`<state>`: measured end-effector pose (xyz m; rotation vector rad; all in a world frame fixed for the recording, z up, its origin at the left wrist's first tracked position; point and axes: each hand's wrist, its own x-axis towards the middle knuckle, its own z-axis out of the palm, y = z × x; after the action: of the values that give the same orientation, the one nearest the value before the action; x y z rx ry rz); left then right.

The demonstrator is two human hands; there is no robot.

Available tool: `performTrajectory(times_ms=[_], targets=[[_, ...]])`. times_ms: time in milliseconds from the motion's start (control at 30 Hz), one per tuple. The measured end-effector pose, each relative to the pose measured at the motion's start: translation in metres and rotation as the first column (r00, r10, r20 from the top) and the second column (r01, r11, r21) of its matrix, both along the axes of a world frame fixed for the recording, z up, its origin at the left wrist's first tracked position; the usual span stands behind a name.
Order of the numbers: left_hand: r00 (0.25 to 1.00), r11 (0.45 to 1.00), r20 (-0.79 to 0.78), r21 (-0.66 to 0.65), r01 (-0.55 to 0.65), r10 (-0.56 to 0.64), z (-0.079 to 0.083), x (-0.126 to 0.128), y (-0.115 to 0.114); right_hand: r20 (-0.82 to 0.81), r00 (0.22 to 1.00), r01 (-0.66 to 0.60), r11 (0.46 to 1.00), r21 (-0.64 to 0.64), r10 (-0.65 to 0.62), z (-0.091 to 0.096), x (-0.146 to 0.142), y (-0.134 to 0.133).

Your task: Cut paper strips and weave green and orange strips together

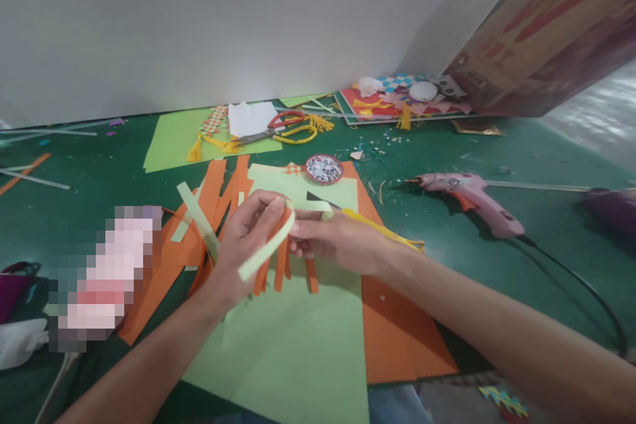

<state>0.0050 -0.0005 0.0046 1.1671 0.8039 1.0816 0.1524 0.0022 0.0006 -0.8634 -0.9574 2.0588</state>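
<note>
My left hand [243,242] is closed round a bunch of orange paper strips [278,268] that hang down from it, with a light green paper strip [265,248] running across them. My right hand [332,238] pinches the upper end of that green strip against the left hand's fingers. Both hands hover over a light green paper sheet [293,344] that lies on an orange sheet [397,331] on the green table.
A pink glue gun [472,199] with a black cord lies to the right. A round tin of googly eyes [324,168] sits behind the hands. Red-handled scissors [278,127], yellow tassels and woven paper pieces lie at the back. A blurred bottle [106,278] stands at left.
</note>
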Motion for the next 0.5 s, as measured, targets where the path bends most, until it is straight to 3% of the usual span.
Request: performTrajectory(times_ms=[233,333,400,500], targets=[[0.998,0.999,0.049,-0.024,0.03,-0.028,-0.003,-0.004,0.0,0.075,0.997,-0.033,0.996,0.077,0.027,0.0,0.002,0.001],[0.989,0.989,0.038,0.001,-0.146,0.146,-0.006,-0.007,0.006,0.245,0.967,-0.121,0.97,0.212,0.067,0.004,0.012,0.007],[0.958,0.964,0.116,0.015,-0.266,0.263,-0.005,-0.007,0.012,0.422,0.906,-0.141,0.933,0.331,-0.013,0.008,0.022,0.013],[0.919,0.941,0.261,-0.244,-0.234,0.296,0.001,-0.007,0.019,0.6,0.772,-0.179,0.835,0.521,-0.209,0.015,0.035,0.018]])
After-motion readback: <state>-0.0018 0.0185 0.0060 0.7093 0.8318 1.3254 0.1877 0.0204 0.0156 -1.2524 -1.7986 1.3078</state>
